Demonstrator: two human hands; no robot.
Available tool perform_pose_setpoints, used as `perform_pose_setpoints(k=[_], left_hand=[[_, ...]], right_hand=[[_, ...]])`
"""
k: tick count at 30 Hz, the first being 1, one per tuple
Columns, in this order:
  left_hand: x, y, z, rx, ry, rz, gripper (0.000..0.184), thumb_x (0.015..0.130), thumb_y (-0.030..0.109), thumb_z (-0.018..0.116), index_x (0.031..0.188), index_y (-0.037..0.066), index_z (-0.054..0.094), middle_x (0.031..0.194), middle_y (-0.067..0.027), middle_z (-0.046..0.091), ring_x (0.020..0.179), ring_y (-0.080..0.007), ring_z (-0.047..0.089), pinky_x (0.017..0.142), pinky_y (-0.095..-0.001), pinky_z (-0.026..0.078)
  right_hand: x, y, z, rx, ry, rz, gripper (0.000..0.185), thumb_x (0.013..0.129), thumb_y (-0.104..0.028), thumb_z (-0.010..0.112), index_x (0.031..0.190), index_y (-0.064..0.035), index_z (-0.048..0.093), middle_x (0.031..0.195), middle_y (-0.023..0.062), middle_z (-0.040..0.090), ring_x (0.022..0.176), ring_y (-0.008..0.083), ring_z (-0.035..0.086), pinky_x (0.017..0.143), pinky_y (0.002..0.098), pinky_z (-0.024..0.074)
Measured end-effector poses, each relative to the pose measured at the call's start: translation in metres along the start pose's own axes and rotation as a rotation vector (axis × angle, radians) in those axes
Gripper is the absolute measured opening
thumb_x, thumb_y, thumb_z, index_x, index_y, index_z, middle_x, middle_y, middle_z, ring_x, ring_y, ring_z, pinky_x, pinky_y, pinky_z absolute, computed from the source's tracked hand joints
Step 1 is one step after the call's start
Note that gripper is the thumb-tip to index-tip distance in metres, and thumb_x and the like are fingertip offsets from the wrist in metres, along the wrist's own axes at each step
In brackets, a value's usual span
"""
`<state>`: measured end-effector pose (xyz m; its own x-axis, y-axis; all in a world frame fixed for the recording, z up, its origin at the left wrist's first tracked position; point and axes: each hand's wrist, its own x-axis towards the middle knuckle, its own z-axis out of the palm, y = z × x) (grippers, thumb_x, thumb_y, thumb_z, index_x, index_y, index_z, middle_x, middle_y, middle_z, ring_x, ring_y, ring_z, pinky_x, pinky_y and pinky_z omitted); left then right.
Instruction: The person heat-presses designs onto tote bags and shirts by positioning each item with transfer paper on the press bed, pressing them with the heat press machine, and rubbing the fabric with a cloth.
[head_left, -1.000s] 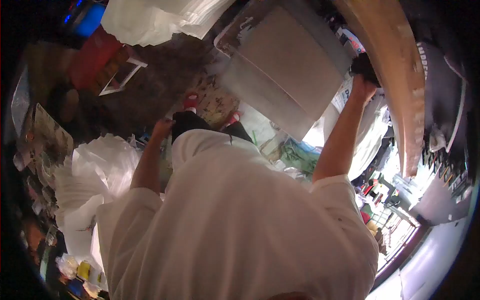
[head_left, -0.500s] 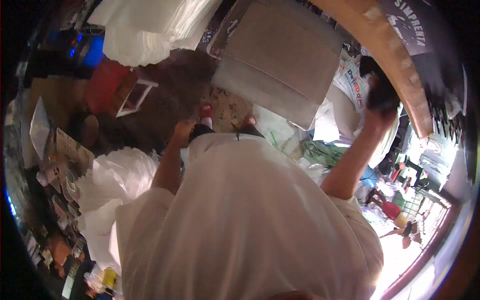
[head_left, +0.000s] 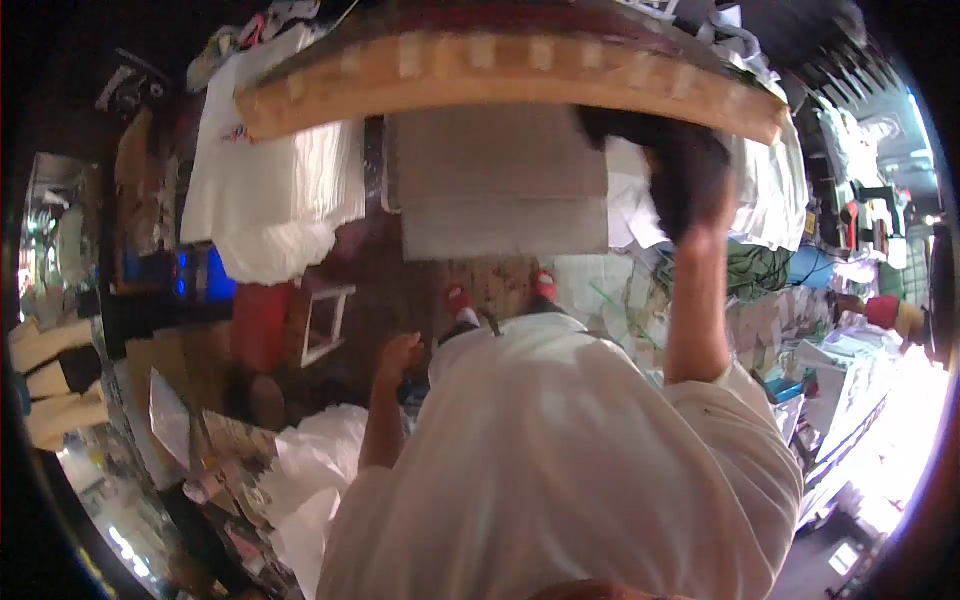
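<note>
Head view, and from where I stand the worry is the long, curved-looking tan wooden frame edge above the flat grey board. The right hand meets a soft-looking black bundle below its right end; the fingers are lost in the dark, so I can't tell how far they're closed or what they grip. If that hand is bearing weight, a slip on the bundle could drop the edge or pinch the fingers; swinging low, it might snag the layered white sheets. The left hand hangs half-curled beside the thigh, its contents unclear. As for containers, I can't make out any with contents.
</note>
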<state>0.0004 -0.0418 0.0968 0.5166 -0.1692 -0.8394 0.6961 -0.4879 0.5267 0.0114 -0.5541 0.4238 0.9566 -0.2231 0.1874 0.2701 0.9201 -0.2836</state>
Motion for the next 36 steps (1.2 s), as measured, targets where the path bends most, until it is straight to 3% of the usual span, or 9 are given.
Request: perform_pose_setpoints(k=[3, 16, 19, 21, 23, 25, 30, 34, 36], left_hand=[[-0.018, 0.056, 0.012, -0.064, -0.26, -0.049, 0.043, 0.09, 0.041, 0.06, 0.118, 0.009, 0.059, 0.102, -0.0057, 0.063, 0.092, -0.0165, 0.061, 0.08, -0.0333, 0.052], [-0.051, 0.224, 0.123, 0.673, -0.898, 0.113, 0.061, 0.088, 0.051, 0.059, 0.131, 0.008, 0.05, 0.11, -0.0054, 0.059, 0.101, -0.0173, 0.056, 0.083, -0.0346, 0.049], [-0.024, 0.189, 0.122, 0.774, -0.693, 0.091, 0.058, 0.088, 0.05, 0.059, 0.126, 0.007, 0.054, 0.104, -0.0046, 0.061, 0.096, -0.0164, 0.057, 0.078, -0.0324, 0.048], [-0.003, 0.159, 0.119, 0.789, -0.575, 0.112, 0.056, 0.088, 0.049, 0.059, 0.125, 0.007, 0.055, 0.103, -0.0045, 0.062, 0.094, -0.0159, 0.057, 0.078, -0.0315, 0.048], [0.01, 0.131, 0.111, 0.808, -0.457, 0.136, 0.054, 0.088, 0.048, 0.06, 0.123, 0.007, 0.057, 0.102, -0.0045, 0.062, 0.092, -0.0155, 0.058, 0.077, -0.0305, 0.047], [0.016, 0.104, 0.104, 0.625, -0.293, 0.038, 0.052, 0.088, 0.047, 0.059, 0.122, 0.007, 0.058, 0.106, -0.0049, 0.063, 0.091, -0.0154, 0.058, 0.079, -0.0294, 0.046], [0.007, 0.024, 0.07, 0.293, -0.097, -0.117, 0.045, 0.091, 0.042, 0.057, 0.118, 0.007, 0.061, 0.109, -0.0062, 0.063, 0.094, -0.0152, 0.058, 0.083, -0.0294, 0.045], [-0.017, -0.006, 0.061, 0.218, -0.03, -0.194, 0.042, 0.092, 0.04, 0.057, 0.118, 0.006, 0.062, 0.109, -0.0062, 0.063, 0.095, -0.0151, 0.058, 0.084, -0.0293, 0.045], [-0.028, -0.013, 0.062, 0.22, -0.027, -0.208, 0.041, 0.092, 0.038, 0.057, 0.117, 0.006, 0.062, 0.109, -0.0062, 0.063, 0.095, -0.0151, 0.058, 0.084, -0.0293, 0.045]], right_hand=[[-0.045, -0.079, -0.013, -0.217, 0.01, -0.334, 0.041, 0.098, -0.02, 0.039, 0.134, -0.0013, 0.043, 0.135, 0.0164, 0.049, 0.12, 0.0268, 0.051, 0.104, 0.0379, 0.0393], [-0.108, -0.094, -0.116, -0.281, 0.233, -0.319, 0.054, 0.087, -0.031, 0.055, 0.128, 0.0032, 0.05, 0.121, 0.022, 0.058, 0.103, 0.0338, 0.061, 0.089, 0.0437, 0.0517], [-0.088, -0.112, -0.104, -0.218, 0.356, -0.131, 0.047, 0.083, -0.022, 0.058, 0.123, 0.0024, 0.054, 0.115, 0.0188, 0.062, 0.1, 0.0346, 0.063, 0.086, 0.0424, 0.0525], [-0.062, -0.146, -0.172, -1.247, 0.628, -0.166, 0.05, 0.077, -0.015, 0.062, 0.124, 0.0017, 0.054, 0.114, 0.0169, 0.063, 0.102, 0.0315, 0.062, 0.088, 0.0402, 0.0505], [-0.053, -0.164, -0.246, -1.417, 0.599, -0.05, 0.051, 0.075, -0.012, 0.064, 0.124, -0.0032, 0.056, 0.111, 0.0198, 0.064, 0.102, 0.0338, 0.062, 0.088, 0.0388, 0.0493], [-0.041, -0.154, -0.318, -2.197, 0.565, 0.089, 0.054, 0.071, -0.005, 0.06, 0.125, -0.0129, 0.059, 0.111, 0.0177, 0.065, 0.1, 0.0354, 0.063, 0.092, 0.0375, 0.0473], [-0.056, -0.067, -0.35, -2.325, 0.317, 0.069, 0.045, 0.069, -0.007, 0.057, 0.112, -0.0146, 0.066, 0.099, 0.0186, 0.066, 0.098, 0.0349, 0.063, 0.092, 0.0393, 0.0478], [-0.062, -0.051, -0.303, -2.296, -0.221, 1.206, 0.033, 0.066, -0.016, 0.054, 0.093, -0.0064, 0.07, 0.093, 0.0196, 0.067, 0.083, 0.0362, 0.065, 0.075, 0.0448, 0.0514], [-0.067, -0.078, -0.269, -2.09, -0.242, 1.123, 0.032, 0.063, -0.015, 0.057, 0.091, -0.006, 0.07, 0.093, 0.017, 0.068, 0.083, 0.0326, 0.065, 0.074, 0.0416, 0.0512]])
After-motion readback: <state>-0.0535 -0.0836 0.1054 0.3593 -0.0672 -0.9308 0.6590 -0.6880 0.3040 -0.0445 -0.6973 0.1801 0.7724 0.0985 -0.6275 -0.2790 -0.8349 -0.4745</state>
